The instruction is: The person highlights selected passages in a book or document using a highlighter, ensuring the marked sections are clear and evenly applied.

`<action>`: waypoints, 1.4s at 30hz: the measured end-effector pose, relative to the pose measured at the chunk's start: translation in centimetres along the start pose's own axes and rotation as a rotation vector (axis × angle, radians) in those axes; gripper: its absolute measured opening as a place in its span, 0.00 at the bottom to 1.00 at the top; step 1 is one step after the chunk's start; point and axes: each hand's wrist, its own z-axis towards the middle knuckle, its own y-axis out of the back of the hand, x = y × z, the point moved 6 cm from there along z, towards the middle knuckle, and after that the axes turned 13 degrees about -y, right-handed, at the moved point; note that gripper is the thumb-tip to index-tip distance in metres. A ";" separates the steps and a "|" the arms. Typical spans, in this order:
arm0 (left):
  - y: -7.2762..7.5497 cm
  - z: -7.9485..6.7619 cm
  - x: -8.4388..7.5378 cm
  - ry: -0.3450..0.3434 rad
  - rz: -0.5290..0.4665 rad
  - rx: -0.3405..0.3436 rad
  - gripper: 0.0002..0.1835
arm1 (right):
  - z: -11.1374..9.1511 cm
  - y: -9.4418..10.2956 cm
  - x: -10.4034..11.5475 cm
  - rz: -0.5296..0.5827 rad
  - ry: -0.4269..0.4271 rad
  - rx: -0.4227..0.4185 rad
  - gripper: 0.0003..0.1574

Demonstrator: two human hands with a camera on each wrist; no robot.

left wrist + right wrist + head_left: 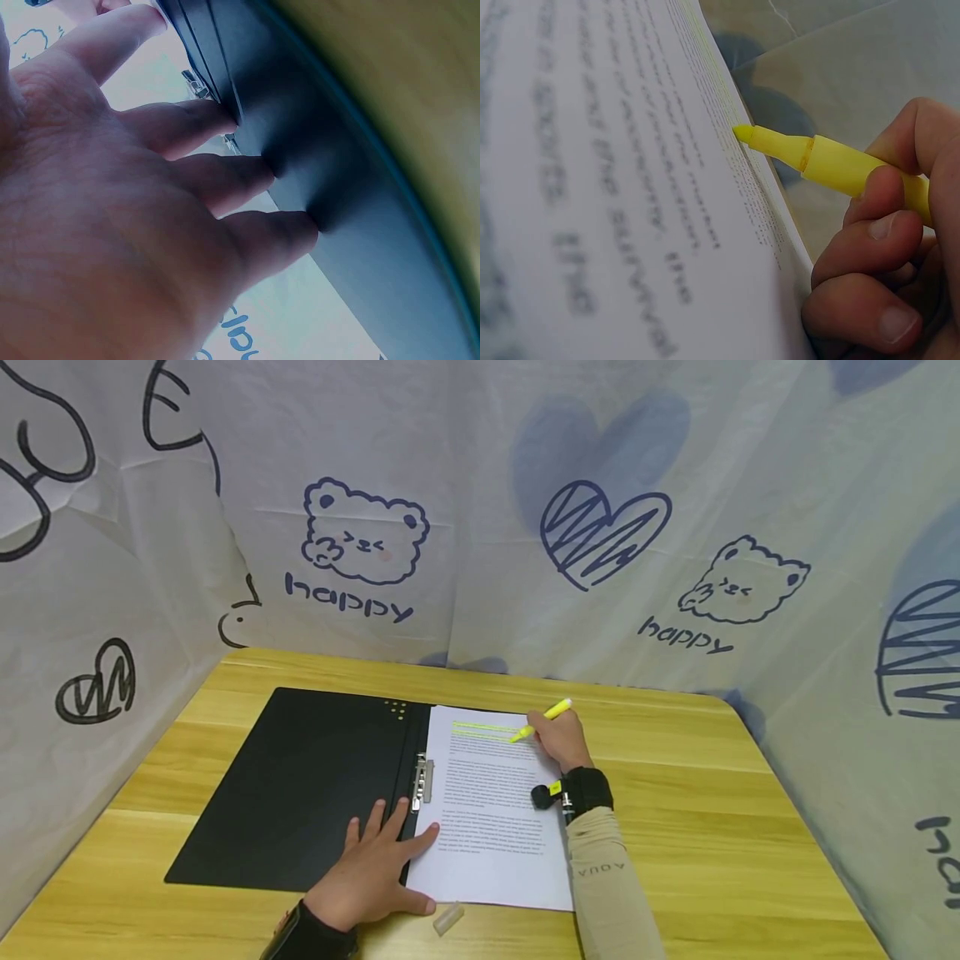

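A yellow highlighter (553,710) is pinched in my right hand (564,742), its tip touching the printed page near the end of a line of text. The printed sheet (487,868) lies on the right side of an opened black clip folder (300,777). Yellow strokes mark a few lines near the top of the page. My left hand (371,868) rests with spread fingers across the folder's spine and the sheet's lower left edge. In the left wrist view its fingertips press on the black cover (300,97). The right wrist view shows the highlighter's chisel tip (742,133) uncapped.
A translucent cap (448,918) lies on the wooden table (697,827) just below the sheet, near the left thumb. The folder's metal clip (422,782) sits along the spine. Behind the table hangs a white cloth (480,568) with bear and heart drawings.
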 end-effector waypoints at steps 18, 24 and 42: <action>0.0 0.0 0.0 0.005 -0.005 0.000 0.51 | 0.4 0.4 -0.4 0.000 -0.037 -0.001 0.21; 0.0 0.0 0.1 0.007 -0.002 0.002 0.50 | 0.4 0.7 -0.6 -0.002 -0.033 -0.017 0.21; -0.2 0.0 0.2 0.008 0.003 -0.001 0.50 | 0.6 1.2 -0.8 -0.001 -0.063 -0.013 0.22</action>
